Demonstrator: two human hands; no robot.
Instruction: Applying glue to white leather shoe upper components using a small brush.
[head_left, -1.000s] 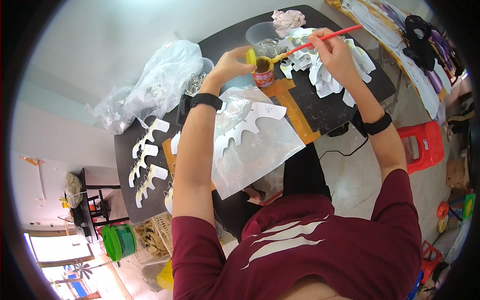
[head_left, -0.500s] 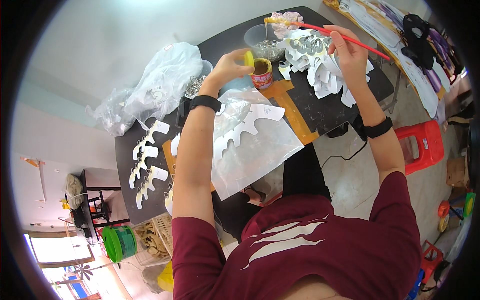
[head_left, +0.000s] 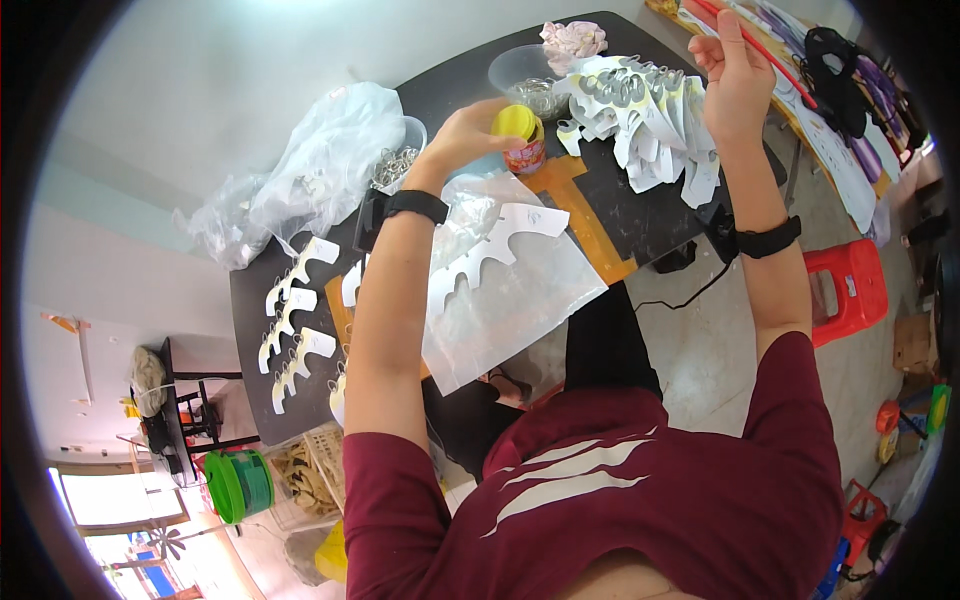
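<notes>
Fingers first: right hand (head_left: 738,85) is up high, clamped on a thin red stick (head_left: 795,80), and the stick's top end runs out of view so I can't see the tip from my end. Left hand (head_left: 470,138) has thumb and fingers at the near and far sides of a yellow lid (head_left: 514,120); can't tell over the feed if they're actually pinching it. That lid is over the mouth of a red-labelled tin (head_left: 527,160), no idea if it's seated.

Closest to my camera is a maroon T-shirt (head_left: 640,480), then a translucent plastic sheet (head_left: 520,305) hanging over the near edge of a black table (head_left: 640,225). I've got a white scalloped card strip (head_left: 497,245) lying on the sheet, and more scalloped cards with metal rings (head_left: 300,300) off to the left. Brown tape (head_left: 600,235) runs along the tabletop to the right of the sheet.

Further back: the tin, a heap of white cards (head_left: 645,140) right of it, and a clear plastic bag (head_left: 330,155) way over left. Behind the tin I can see a clear bowl (head_left: 512,65) with metal rings in it, next to a crumpled pale pink cloth (head_left: 573,40).
</notes>
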